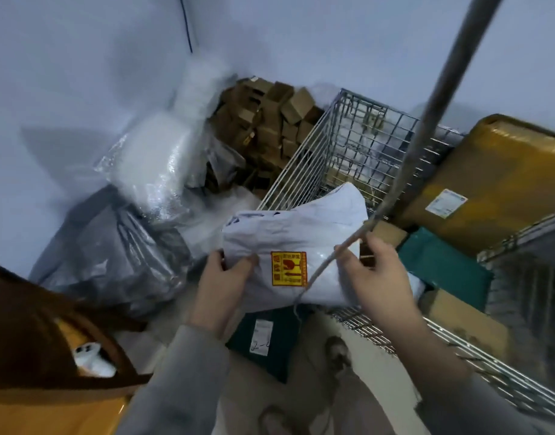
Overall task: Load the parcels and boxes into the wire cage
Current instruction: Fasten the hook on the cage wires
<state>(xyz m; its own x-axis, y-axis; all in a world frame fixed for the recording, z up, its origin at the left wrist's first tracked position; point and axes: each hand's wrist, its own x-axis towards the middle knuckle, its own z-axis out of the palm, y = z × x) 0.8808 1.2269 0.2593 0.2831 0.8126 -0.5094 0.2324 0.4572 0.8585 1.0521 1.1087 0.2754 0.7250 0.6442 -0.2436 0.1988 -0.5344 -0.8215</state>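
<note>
I see both hands clamped on a crinkled white parcel [296,243] held over the cage [348,146] rim: left hand [227,277] pinching its near edge, right hand [375,274] gripping the right end. A blurred grey pole [439,98] cuts across it. Print on the yellow sticker [288,268] is unreadable

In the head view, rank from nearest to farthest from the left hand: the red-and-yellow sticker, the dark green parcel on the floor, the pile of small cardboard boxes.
From the left hand:
1. Red-and-yellow sticker, just right of it, on the white parcel it holds.
2. Dark green parcel, below, on the floor.
3. Pile of small cardboard boxes, far back in the corner.
</note>
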